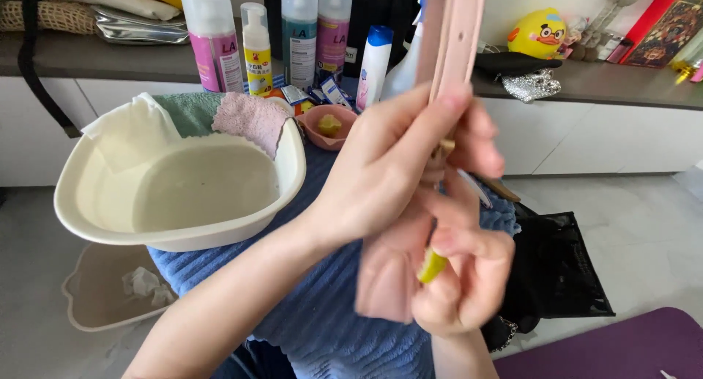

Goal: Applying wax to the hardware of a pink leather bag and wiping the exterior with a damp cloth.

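Note:
My left hand [399, 163] grips a pale pink strap [452, 35] that runs up out of the top of the view. The strap's lower part joins a blurred pink item [388, 276] hanging below my hands. My right hand [465, 280] is closed around a small yellow tool [432, 265], its tip held against the pink piece just under my left fingers. Both hands hover over a blue towel [344, 313] spread on a low surface.
A cream basin [285, 181] of cloudy water sits to the left, with white, green and pink cloths [249, 119] draped on its rim. Behind stand several bottles [300, 35], a small pink dish [326, 126], a yellow duck toy [538, 31]. A black bag [564, 269] lies right.

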